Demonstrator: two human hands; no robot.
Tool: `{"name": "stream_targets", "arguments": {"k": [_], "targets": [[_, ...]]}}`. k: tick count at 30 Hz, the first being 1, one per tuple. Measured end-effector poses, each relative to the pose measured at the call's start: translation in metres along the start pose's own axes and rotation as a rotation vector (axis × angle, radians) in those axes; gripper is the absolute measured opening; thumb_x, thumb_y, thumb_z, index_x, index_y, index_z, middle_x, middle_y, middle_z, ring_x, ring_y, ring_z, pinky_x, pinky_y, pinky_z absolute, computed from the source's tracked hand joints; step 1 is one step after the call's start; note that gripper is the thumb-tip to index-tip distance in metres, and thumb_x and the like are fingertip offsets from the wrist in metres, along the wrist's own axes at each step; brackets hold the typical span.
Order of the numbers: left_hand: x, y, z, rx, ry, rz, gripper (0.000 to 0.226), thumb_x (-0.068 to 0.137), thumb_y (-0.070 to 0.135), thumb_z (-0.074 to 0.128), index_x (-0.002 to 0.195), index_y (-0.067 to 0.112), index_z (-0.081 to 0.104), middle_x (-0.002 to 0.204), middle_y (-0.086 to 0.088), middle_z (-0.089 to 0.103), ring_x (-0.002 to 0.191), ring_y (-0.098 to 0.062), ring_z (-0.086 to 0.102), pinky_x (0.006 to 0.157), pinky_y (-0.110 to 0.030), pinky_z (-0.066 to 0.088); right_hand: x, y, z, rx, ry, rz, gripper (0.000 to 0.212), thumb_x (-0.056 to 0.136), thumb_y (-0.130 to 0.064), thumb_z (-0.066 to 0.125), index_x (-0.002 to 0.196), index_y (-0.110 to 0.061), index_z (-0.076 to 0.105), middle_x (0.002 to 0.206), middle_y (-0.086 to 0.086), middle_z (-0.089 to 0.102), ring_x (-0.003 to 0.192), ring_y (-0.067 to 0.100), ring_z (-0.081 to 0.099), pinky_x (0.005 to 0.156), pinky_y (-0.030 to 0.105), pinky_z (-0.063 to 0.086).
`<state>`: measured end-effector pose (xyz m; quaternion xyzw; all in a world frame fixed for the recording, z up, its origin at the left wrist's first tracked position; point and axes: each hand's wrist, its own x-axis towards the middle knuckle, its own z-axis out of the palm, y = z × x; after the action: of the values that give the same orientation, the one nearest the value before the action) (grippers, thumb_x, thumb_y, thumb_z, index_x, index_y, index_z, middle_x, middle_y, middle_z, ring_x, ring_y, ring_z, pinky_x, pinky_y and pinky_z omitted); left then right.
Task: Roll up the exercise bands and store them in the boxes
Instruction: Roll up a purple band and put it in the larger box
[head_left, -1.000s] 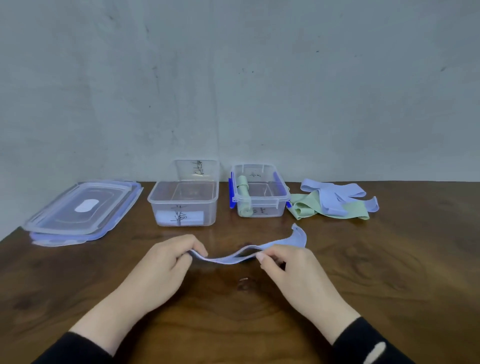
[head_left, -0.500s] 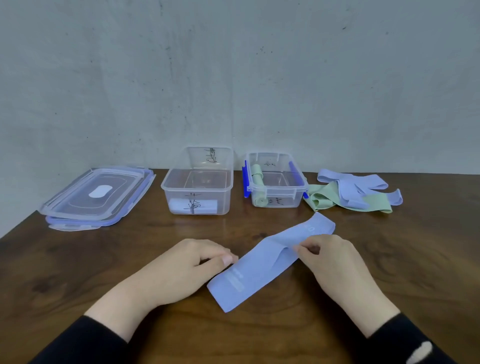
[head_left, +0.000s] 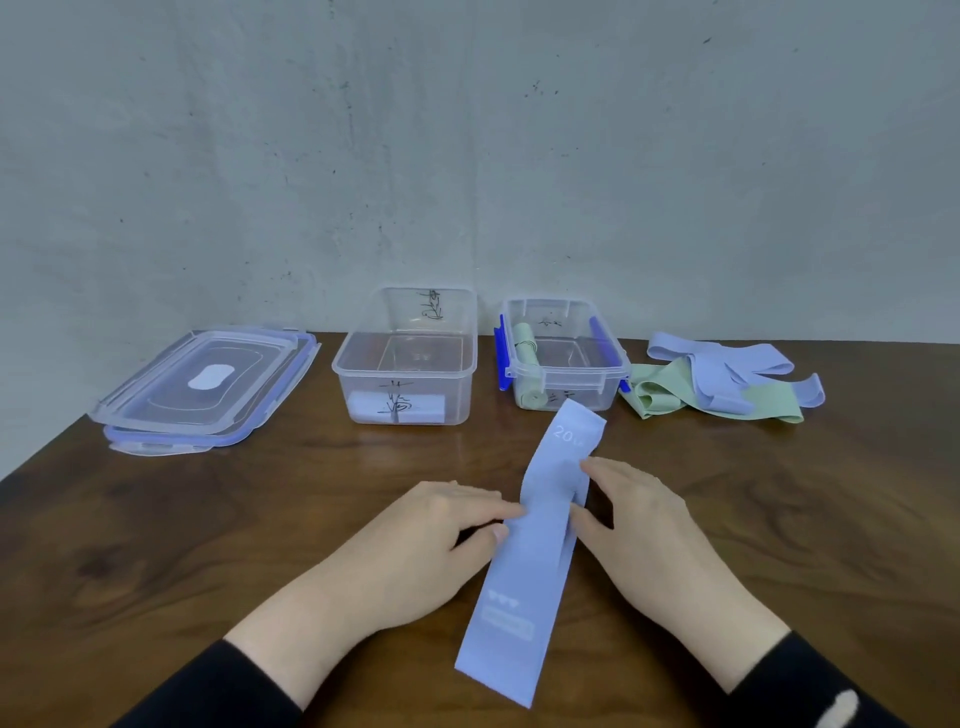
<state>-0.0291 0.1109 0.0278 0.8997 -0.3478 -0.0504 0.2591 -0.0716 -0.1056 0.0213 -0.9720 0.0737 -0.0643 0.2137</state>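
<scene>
1. Pale grey plaster wall (head_left: 467, 156), speckled with dark marks, fills the upper half of the head view.
2. Below it runs a dark wooden table (head_left: 156, 545) with a strong grain.
3. Two clear lids (head_left: 208, 382) with blue edging lie stacked at the far left of the table.
4. To their right stands a clear open box (head_left: 410, 364) with a handwritten label; no band shows in it.
5. Next to it stands a second clear box (head_left: 563, 364) with blue clips, holding one rolled green band (head_left: 527, 358) along its left wall.
6. A loose pile of bands (head_left: 727, 384), purple and green, lies to the right of that box.
7. One purple band (head_left: 540, 561) lies flat and lengthwise on the table, its far end marked "20" just in front of the clipped box, its near end towards the person.
8. The left hand (head_left: 431, 535) rests at the band's left edge, fingers loosely bent, fingertips touching it.
9. The right hand (head_left: 639, 530) rests at the band's right edge, fingers relaxed, tips on a raised fold there.
10. Black sleeves cover both wrists.
</scene>
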Motion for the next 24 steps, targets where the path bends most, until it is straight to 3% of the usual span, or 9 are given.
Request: {"name": "stream_targets", "arguments": {"k": [2,4,7,8,10,12,14,18,24], "targets": [[0.001,0.002,-0.001,-0.036,0.027,-0.009,0.031,0.101,0.036,0.044,0.125,0.047,0.059,0.117,0.039,0.056,0.113,0.023,0.041,0.099,-0.005,0.03,0.0,0.001,0.0,-0.002,-0.014,-0.026,0.05,0.099,-0.039,0.049,0.148,-0.03,0.039,0.153,-0.016,0.039,0.143,0.006,0.032,0.122,0.037,0.022],[0.0,0.001,-0.003,-0.077,0.063,-0.015,0.028,0.1,0.036,0.045,0.12,0.045,0.063,0.108,0.033,0.064,0.108,0.013,0.052,0.096,-0.014,0.041,-0.001,0.002,-0.003,0.043,-0.025,-0.052,0.043,0.101,-0.032,0.049,0.144,-0.032,0.045,0.148,-0.019,0.044,0.138,0.002,0.038,0.118,0.028,0.028],[-0.001,-0.001,-0.004,-0.148,0.049,-0.028,0.025,0.1,0.033,0.047,0.109,0.045,0.067,0.097,0.03,0.067,0.094,0.002,0.063,0.085,-0.019,0.05,-0.003,0.004,-0.007,0.133,-0.018,-0.052,0.036,0.101,-0.026,0.048,0.136,-0.035,0.054,0.136,-0.024,0.054,0.119,-0.005,0.048,0.093,0.005,0.034],[-0.002,-0.001,-0.004,-0.158,0.045,-0.025,0.024,0.1,0.033,0.047,0.106,0.045,0.068,0.095,0.029,0.068,0.091,0.0,0.064,0.082,-0.019,0.051,-0.003,0.003,-0.007,0.144,-0.012,-0.045,0.036,0.102,-0.025,0.047,0.136,-0.035,0.053,0.135,-0.022,0.055,0.119,-0.004,0.049,0.093,0.006,0.034],[-0.002,0.001,-0.003,-0.148,0.051,-0.02,0.025,0.099,0.033,0.048,0.111,0.042,0.068,0.091,0.028,0.068,0.089,-0.001,0.064,0.079,-0.015,0.049,-0.002,0.001,-0.006,0.147,-0.025,-0.044,0.038,0.103,-0.025,0.043,0.139,-0.035,0.051,0.137,-0.02,0.055,0.125,-0.001,0.049,0.111,0.019,0.032],[-0.001,0.001,-0.002,-0.128,0.084,-0.032,0.025,0.098,0.034,0.049,0.114,0.041,0.068,0.093,0.03,0.068,0.09,-0.001,0.063,0.08,-0.013,0.047,-0.002,-0.002,-0.002,0.121,-0.067,-0.081,0.039,0.104,-0.027,0.04,0.141,-0.038,0.047,0.143,-0.02,0.05,0.135,-0.002,0.041,0.122,0.027,0.015],[0.001,-0.002,-0.001,-0.079,0.134,-0.063,0.025,0.097,0.036,0.05,0.114,0.039,0.068,0.101,0.028,0.066,0.098,0.006,0.058,0.086,-0.011,0.046,0.0,-0.002,0.001,0.072,-0.087,-0.106,0.042,0.104,-0.032,0.04,0.145,-0.039,0.04,0.15,-0.022,0.04,0.142,-0.003,0.029,0.124,0.03,0.009],[0.005,-0.012,-0.001,0.012,0.166,-0.123,0.026,0.098,0.037,0.049,0.119,0.039,0.064,0.112,0.029,0.057,0.107,0.009,0.05,0.094,-0.01,0.04,0.001,-0.003,0.002,0.052,-0.057,-0.082,0.048,0.102,-0.04,0.042,0.149,-0.037,0.034,0.155,-0.022,0.032,0.144,-0.001,0.026,0.124,0.033,0.016],[0.007,-0.012,0.001,0.062,0.141,-0.155,0.034,0.099,0.036,0.047,0.132,0.04,0.055,0.137,0.027,0.048,0.128,0.008,0.035,0.115,-0.023,0.026,0.008,-0.005,0.011,-0.067,-0.148,-0.184,0.052,0.104,-0.045,0.031,0.154,-0.037,0.021,0.158,-0.025,0.022,0.147,-0.006,0.008,0.125,0.037,0.005]]}}
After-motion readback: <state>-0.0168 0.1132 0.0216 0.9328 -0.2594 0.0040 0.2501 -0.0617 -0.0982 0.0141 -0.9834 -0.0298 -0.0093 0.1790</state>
